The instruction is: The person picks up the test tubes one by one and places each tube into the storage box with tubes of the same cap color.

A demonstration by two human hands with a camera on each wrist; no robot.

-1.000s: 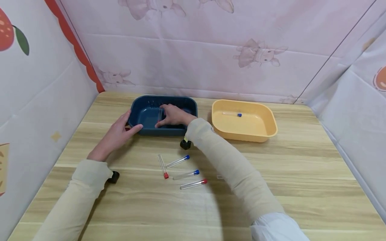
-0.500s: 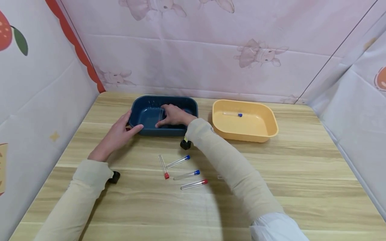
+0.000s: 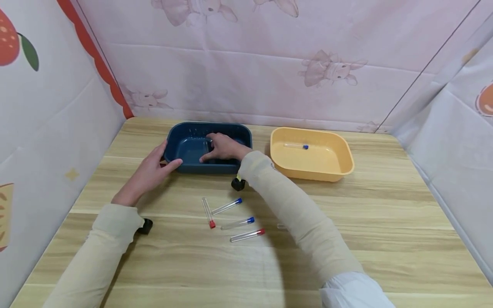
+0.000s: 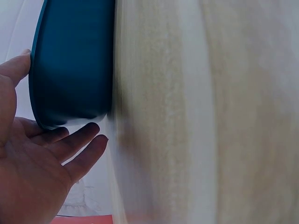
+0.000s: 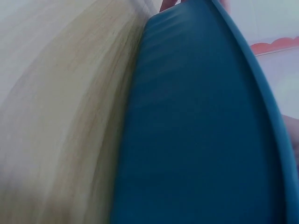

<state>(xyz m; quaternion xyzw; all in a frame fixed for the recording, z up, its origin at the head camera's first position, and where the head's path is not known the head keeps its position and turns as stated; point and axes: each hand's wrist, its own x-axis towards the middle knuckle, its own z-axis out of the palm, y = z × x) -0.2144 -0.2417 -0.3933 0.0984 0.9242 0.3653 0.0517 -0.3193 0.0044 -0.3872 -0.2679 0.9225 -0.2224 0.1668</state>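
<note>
In the head view my left hand (image 3: 152, 169) touches the left end of the dark blue basin (image 3: 204, 168). The thumb lies at the front corner and the fingers spread along the end wall; in the left wrist view these fingers (image 4: 77, 142) look nearly straight. My right hand (image 3: 223, 148) is inside the basin, thumb and index apart, next to a clear tube (image 3: 205, 147). What its other fingers do is hidden. Nearer me lie capped test tubes: two blue-capped, one tube (image 3: 227, 206) behind another tube (image 3: 237, 223), and two red-capped, one tube (image 3: 208, 212) left of another tube (image 3: 247, 235).
A yellow basin (image 3: 312, 174) stands to the right, holding one blue-capped tube (image 3: 295, 146). Part of another clear tube (image 3: 281, 226) shows beside the right sleeve. Printed cloth walls (image 3: 250, 85) enclose the wooden table (image 3: 185, 273) at the back and sides.
Both hands stay almost where they were. The red cap seen near the right thumb in the basin earlier is no longer visible.
</note>
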